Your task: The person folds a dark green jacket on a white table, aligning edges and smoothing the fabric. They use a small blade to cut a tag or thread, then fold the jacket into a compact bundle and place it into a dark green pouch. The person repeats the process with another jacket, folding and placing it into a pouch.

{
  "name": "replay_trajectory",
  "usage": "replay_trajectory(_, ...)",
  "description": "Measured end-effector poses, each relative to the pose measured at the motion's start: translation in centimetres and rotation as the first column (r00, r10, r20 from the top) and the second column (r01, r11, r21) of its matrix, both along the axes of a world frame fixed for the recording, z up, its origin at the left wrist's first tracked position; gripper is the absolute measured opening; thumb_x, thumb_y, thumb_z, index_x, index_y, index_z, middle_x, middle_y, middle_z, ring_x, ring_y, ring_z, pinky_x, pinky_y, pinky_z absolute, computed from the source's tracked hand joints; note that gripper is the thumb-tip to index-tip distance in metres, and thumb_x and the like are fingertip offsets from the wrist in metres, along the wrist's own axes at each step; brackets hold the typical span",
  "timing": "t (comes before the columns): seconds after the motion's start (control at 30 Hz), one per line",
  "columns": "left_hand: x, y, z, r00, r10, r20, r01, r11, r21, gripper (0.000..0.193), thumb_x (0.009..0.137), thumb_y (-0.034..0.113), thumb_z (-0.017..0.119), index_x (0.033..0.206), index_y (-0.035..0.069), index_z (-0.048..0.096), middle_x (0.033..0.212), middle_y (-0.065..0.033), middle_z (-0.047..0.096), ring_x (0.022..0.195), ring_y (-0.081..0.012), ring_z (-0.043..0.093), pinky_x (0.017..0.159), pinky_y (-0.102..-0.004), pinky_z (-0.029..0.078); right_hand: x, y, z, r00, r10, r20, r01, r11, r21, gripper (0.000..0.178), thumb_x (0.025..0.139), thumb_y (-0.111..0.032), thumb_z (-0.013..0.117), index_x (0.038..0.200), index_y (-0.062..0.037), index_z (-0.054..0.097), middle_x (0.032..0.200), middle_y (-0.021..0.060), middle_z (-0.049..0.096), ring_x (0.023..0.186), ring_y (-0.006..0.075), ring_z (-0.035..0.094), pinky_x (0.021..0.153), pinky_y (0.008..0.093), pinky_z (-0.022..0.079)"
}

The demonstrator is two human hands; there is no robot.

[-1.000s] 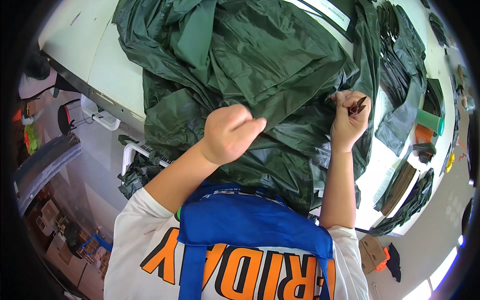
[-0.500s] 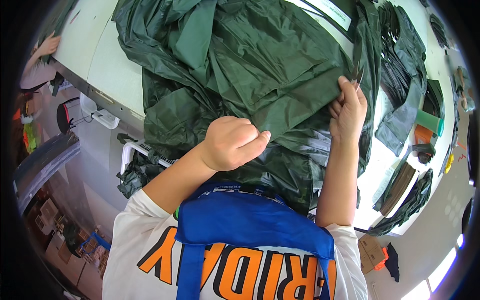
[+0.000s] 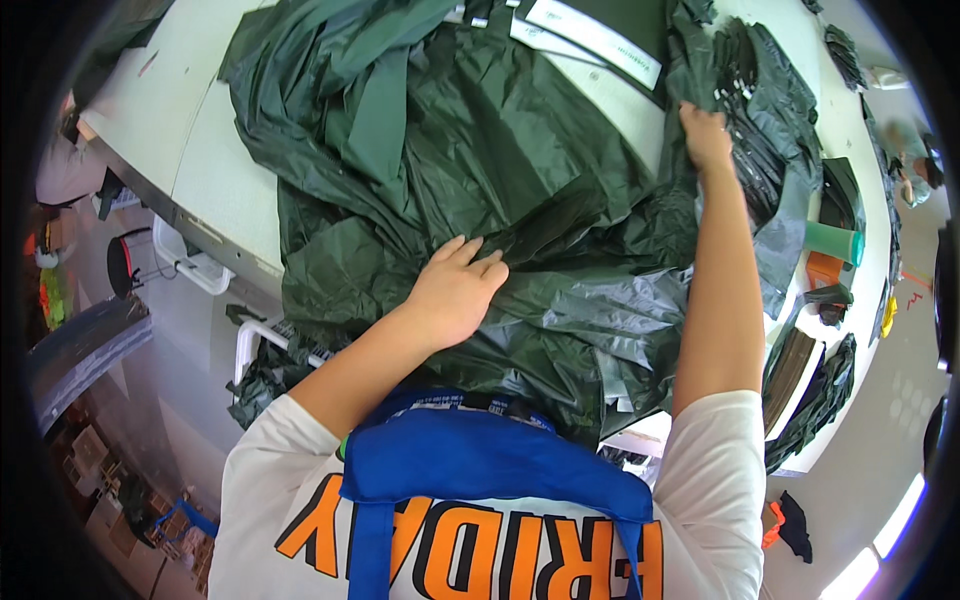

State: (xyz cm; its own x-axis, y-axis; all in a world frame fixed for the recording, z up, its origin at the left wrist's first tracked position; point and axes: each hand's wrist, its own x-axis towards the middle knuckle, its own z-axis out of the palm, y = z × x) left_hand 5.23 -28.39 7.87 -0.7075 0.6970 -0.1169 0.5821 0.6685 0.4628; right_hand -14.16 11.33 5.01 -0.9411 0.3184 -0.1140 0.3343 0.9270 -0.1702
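Observation:
A large heap of shiny dark green fabric (image 3: 500,130), thin and crumpled, covers the table in front of me. My left hand (image 3: 455,295) rests on its near middle, fingers stretched over a fold and slightly apart. Farther off to the right, my right hand (image 3: 706,138) reaches over a strip of the same green fabric, its fingers curled. What they hold, if anything, is hidden. Just beyond it lies a stack of folded dark green pieces (image 3: 755,150).
White tabletop (image 3: 215,150) shows at left. Dark flat packs with white labels (image 3: 600,45) lie at the back. A green roll (image 3: 835,243) and a folded dark bundle (image 3: 830,405) are at right. A white basket (image 3: 245,350) with scraps stands below the table edge.
My right hand has left the fabric edge and moved away and right; the scissors it held no longer show. The raised flap has dropped. My left hand has loosened from a fist.

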Motion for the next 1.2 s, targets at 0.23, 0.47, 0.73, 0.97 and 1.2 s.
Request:
replay_trajectory(0.23,-5.1,0.2,4.7,0.732,0.172,0.659,-0.608,0.601,0.519,0.038,0.086,0.016,0.068,0.119,0.004,0.054,0.112,-0.0102,0.061,0.099,-0.0192,0.060,0.086,-0.0328,0.049,8.8,-12.8,13.0,0.855,0.145,-0.498,-0.408,0.781,-0.473,0.033,0.100,-0.019,0.040,0.107,0.0023,0.064,0.110,0.0168,0.064,0.102,0.0276,0.060,0.090,0.0351,0.044)
replay_trajectory(0.47,-7.4,3.5,8.3,0.306,-0.391,0.868,-0.500,0.710,0.496,0.064,0.080,0.008,0.072,0.136,-0.002,0.042,0.128,-0.0156,0.054,0.110,-0.0186,0.057,0.096,-0.0316,0.044,26.1,-20.1,14.2,0.710,0.694,-0.116,-0.555,0.451,-0.699,0.033,0.069,0.000,0.063,0.102,-0.0035,0.065,0.104,0.0121,0.064,0.103,0.0322,0.056,0.094,0.0400,0.042)
replay_trajectory(0.73,-1.9,0.2,8.3,0.122,-0.582,0.804,-0.754,0.472,0.457,0.036,0.083,-0.002,0.051,0.118,-0.004,0.055,0.112,-0.0110,0.063,0.102,-0.0164,0.061,0.092,-0.0299,0.047,32.4,-19.2,11.0,0.834,-0.551,0.003,-0.089,-0.139,-0.986,0.027,0.099,-0.025,0.044,0.101,-0.0054,0.063,0.101,0.0079,0.064,0.058,0.0110,0.048,0.056,0.0252,0.038)
replay_trajectory(0.97,0.0,-0.9,10.0,0.827,-0.011,0.562,-0.388,0.712,0.585,0.040,0.080,-0.003,0.053,0.120,0.001,0.054,0.110,-0.0098,0.059,0.102,-0.0143,0.056,0.086,-0.0275,0.047,27.9,-19.8,15.6,0.938,-0.337,0.086,-0.158,-0.634,-0.757,0.035,0.089,-0.029,0.064,0.113,-0.0053,0.056,0.094,0.0056,0.065,0.067,0.0115,0.056,0.064,0.0242,0.047)
replay_trajectory(1.2,2.4,-3.3,18.5,0.708,-0.115,0.696,-0.552,0.524,0.648,0.043,0.085,0.011,0.063,0.125,0.001,0.051,0.118,-0.0075,0.055,0.107,-0.0127,0.052,0.089,-0.0272,0.045,29.5,-23.7,18.6,0.772,-0.101,-0.627,-0.501,0.510,-0.699,0.042,0.064,0.006,0.080,0.097,-0.0035,0.057,0.086,0.0033,0.057,0.074,0.0114,0.052,0.065,0.0232,0.041)
